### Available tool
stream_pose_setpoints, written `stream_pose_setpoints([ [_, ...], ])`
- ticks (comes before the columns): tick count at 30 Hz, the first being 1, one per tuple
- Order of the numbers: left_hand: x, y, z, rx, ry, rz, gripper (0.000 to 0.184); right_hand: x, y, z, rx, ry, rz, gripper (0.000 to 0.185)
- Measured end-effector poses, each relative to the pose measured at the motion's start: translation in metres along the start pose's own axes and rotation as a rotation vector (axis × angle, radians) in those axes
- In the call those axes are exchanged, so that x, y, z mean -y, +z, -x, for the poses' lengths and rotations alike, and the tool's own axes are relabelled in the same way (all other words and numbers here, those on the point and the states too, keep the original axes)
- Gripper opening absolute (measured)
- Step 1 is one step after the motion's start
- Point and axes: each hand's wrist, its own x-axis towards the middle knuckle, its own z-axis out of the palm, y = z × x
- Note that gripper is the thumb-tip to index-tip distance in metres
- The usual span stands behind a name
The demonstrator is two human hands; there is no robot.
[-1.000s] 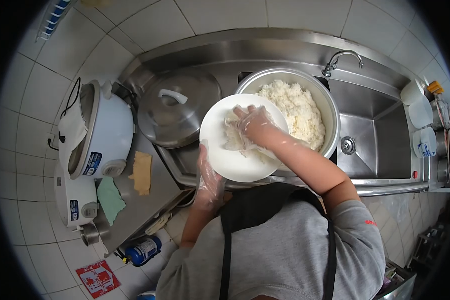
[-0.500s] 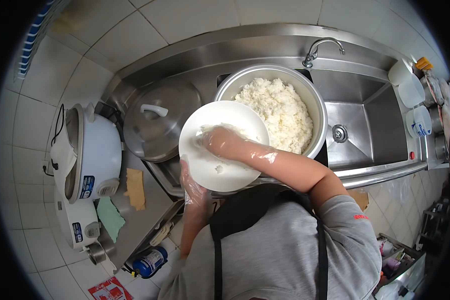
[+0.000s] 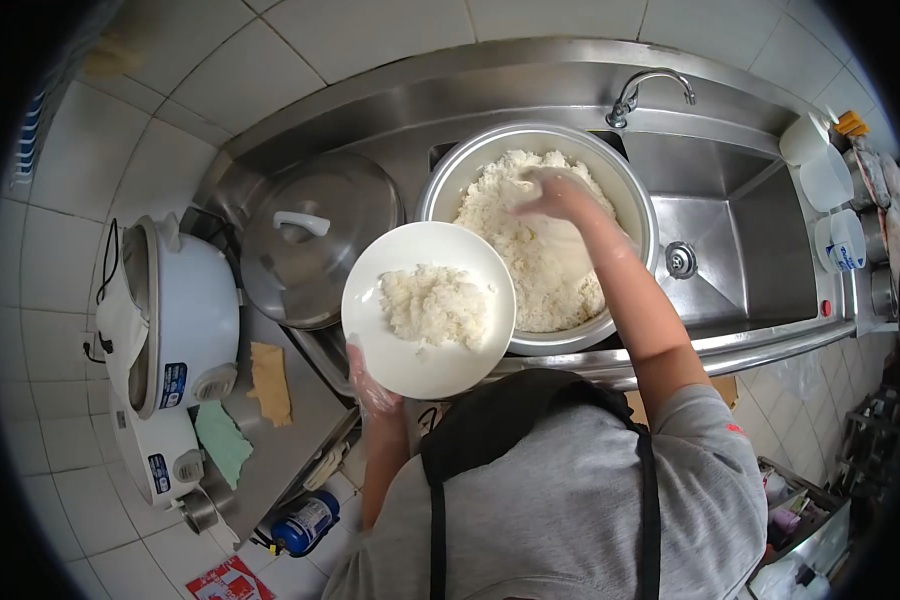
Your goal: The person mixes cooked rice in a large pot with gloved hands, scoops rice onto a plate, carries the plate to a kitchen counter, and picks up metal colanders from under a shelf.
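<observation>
Rice (image 3: 435, 305) needs its plate (image 3: 450, 375) level, rim grasped by the left hand (image 3: 372, 385), while the right hand (image 3: 562, 193) has parted fingers over the pot (image 3: 630, 190).

By the steel counter (image 3: 402, 145), a pot (image 3: 632, 200) is borne just beside the sink (image 3: 715, 285); to the pot's left, a lid (image 3: 340, 260) is laid. On the side bench (image 3: 312, 375), a large cooker (image 3: 195, 310) and a smaller cooker (image 3: 150, 450) are stood close together, and beside them a yellow cloth (image 3: 271, 384) and a green cloth (image 3: 224, 443) are laid.
</observation>
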Motion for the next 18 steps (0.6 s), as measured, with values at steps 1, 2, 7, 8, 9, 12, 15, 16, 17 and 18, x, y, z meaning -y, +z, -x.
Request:
stream_pose_setpoints([
  [1, -0.001, 0.005, 0.0, -0.001, 0.017, -0.018, 0.054, -0.02, 0.027, -0.005, 0.096, -0.001, 0.01, 0.081],
  [2, -0.002, 0.005, -0.001, 0.012, 0.031, -0.035, 0.055, -0.036, 0.052, -0.009, 0.191, -0.002, 0.018, 0.088],
  [7, -0.007, 0.012, 0.001, 0.08, 0.209, -0.304, 0.056, 0.023, 0.09, 0.032, 0.274, 0.321, 0.386, 0.109],
  [8, -0.008, 0.011, 0.001, 0.098, 0.226, -0.323, 0.055, 0.021, 0.106, 0.029, 0.231, 0.36, 0.394, 0.105],
  [9, -0.008, -0.001, -0.004, 0.128, 0.2, -0.25, 0.055, 0.016, 0.118, 0.027, 0.185, 0.398, 0.404, 0.101],
  [12, -0.01, -0.023, -0.012, 0.038, 0.112, -0.058, 0.054, -0.005, 0.147, 0.014, -0.027, 0.361, 0.344, 0.074],
  [15, -0.011, -0.01, -0.01, -0.087, 0.148, -0.074, 0.054, -0.017, 0.148, 0.005, -0.203, 0.367, 0.182, 0.062],
  [16, -0.011, -0.001, -0.007, -0.122, 0.181, -0.11, 0.054, -0.02, 0.146, 0.005, -0.254, 0.368, 0.107, 0.058],
  [17, -0.012, 0.008, -0.003, -0.128, 0.197, -0.197, 0.054, -0.024, 0.144, 0.005, -0.301, 0.382, -0.001, 0.057],
  [18, -0.014, 0.017, 0.002, -0.134, 0.214, -0.282, 0.053, -0.029, 0.141, 0.003, -0.348, 0.394, -0.109, 0.055],
])
